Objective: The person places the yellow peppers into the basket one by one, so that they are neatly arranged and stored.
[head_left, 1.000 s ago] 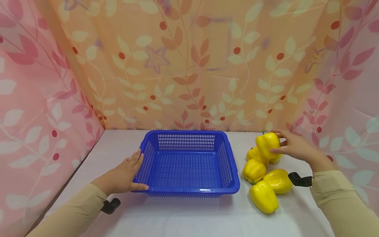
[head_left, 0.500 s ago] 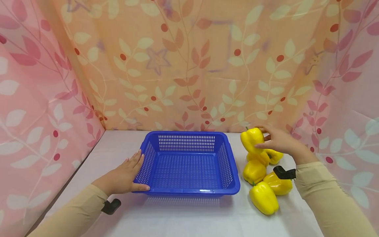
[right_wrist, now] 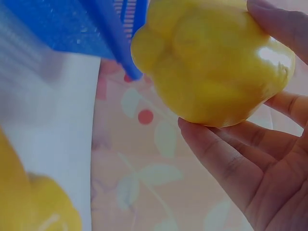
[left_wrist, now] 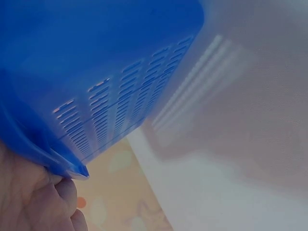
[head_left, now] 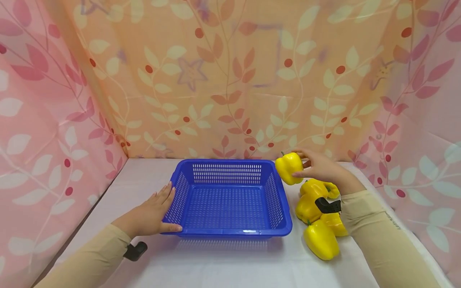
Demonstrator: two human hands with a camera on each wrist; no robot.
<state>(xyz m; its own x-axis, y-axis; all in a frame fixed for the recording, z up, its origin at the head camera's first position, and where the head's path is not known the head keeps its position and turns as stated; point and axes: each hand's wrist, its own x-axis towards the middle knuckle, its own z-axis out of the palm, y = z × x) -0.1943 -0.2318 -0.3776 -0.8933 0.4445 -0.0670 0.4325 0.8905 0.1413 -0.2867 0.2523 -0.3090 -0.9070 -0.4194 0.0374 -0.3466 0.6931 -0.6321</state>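
Left hand (head_left: 151,213) rests, fingers extended, on the left edge of a rectangular blue perforated plastic basket (head_left: 225,206). Right hand (head_left: 321,166) grips a yellow bell pepper (head_left: 289,168), held near the basket's far right corner.

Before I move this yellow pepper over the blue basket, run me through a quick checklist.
1. Grip on the yellow pepper: ok, the right hand holds it in its fingers.
2. Pepper lifted: ok, it is held above the table.
3. Blue basket steadied: ok, the left hand rests on its left rim.
4. Room inside: ok, no pepper lies in the basket.
5. Pepper over the opening: not ok, it is by the right rim, outside.
6. Right sleeve clear of the other peppers: cannot tell, it hides part of one in the head view.
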